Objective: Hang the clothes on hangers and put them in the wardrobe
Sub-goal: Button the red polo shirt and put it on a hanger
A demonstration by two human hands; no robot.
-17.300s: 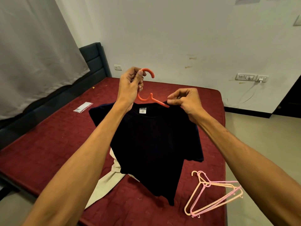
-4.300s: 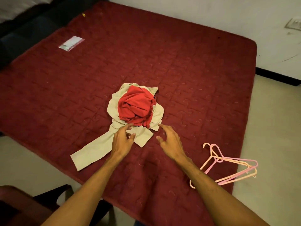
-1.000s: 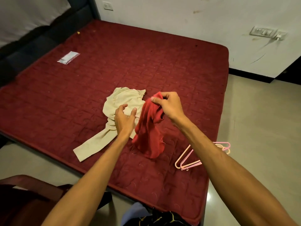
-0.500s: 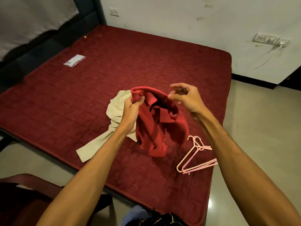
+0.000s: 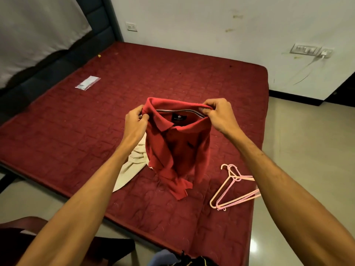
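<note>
Hands (image 5: pixel 134 122) at red shirt (image 5: pixel 176 150) collar.

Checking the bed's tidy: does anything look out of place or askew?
A small clear plastic packet lies alone on the maroon quilted mattress, unrelated to the laundry. The beige garment lies crumpled behind the held-up red polo shirt.

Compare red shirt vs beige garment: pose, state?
Red shirt hangs by its collar, pinched by left hand and right hand; beige garment lies crumpled on the mattress. Red shirt is in front; beige garment is partly hidden behind it. Shared: neither is on the hangers.
</note>
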